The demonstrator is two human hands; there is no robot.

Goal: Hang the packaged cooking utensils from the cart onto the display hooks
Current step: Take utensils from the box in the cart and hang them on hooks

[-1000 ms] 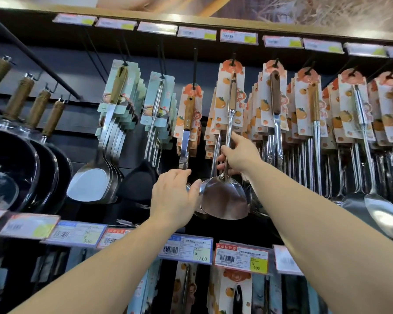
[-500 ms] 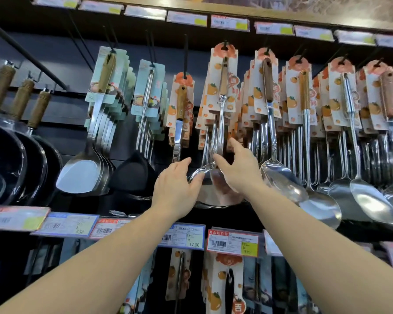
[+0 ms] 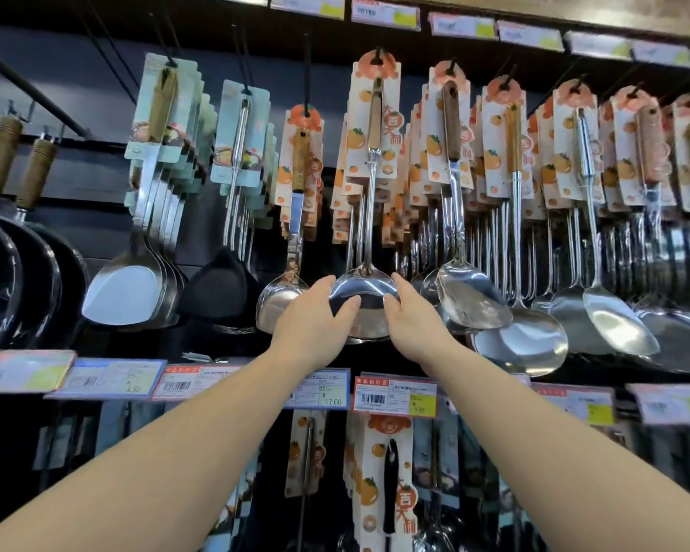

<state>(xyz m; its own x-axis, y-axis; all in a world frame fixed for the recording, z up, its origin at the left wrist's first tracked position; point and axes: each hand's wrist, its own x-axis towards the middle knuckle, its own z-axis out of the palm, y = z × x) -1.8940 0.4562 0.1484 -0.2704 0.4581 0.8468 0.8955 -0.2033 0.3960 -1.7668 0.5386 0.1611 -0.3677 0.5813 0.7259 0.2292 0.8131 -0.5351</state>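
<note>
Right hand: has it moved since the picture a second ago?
Yes. The right hand has dropped from the ladle shaft to the bowl's right edge, closer to the 9.90 price tag.

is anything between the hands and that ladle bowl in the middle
Nothing visible. The left hand and right hand touch the ladle bowl on either side, fingers bare against the steel. Its card already hangs on the display hook.
</note>
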